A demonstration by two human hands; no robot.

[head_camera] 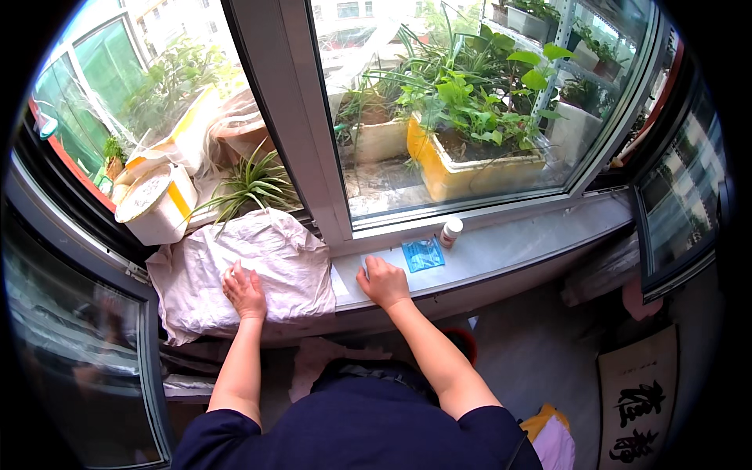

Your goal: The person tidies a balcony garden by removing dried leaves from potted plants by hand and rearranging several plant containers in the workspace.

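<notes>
My left hand [244, 292] rests on a wrinkled pale pink cloth [288, 270] spread over the left end of the windowsill. Its fingers are slightly apart and grip nothing. On the bare grey sill [511, 242], just right of the cloth, sits my right hand [386, 282] with curled fingers; whether anything is under them is hidden. A blue printed packet [423, 254] lies flat to the right of this hand. Behind the packet's right corner stands a small white bottle [451, 231] with a white cap and a label.
Beyond the glass, a yellow planter box [470, 173] holds leafy plants. A spider plant [252, 185] and a white bucket [158, 202] are at the left opening. Open window sashes [76, 352] flank both sides. A calligraphy panel [637, 405] is at lower right.
</notes>
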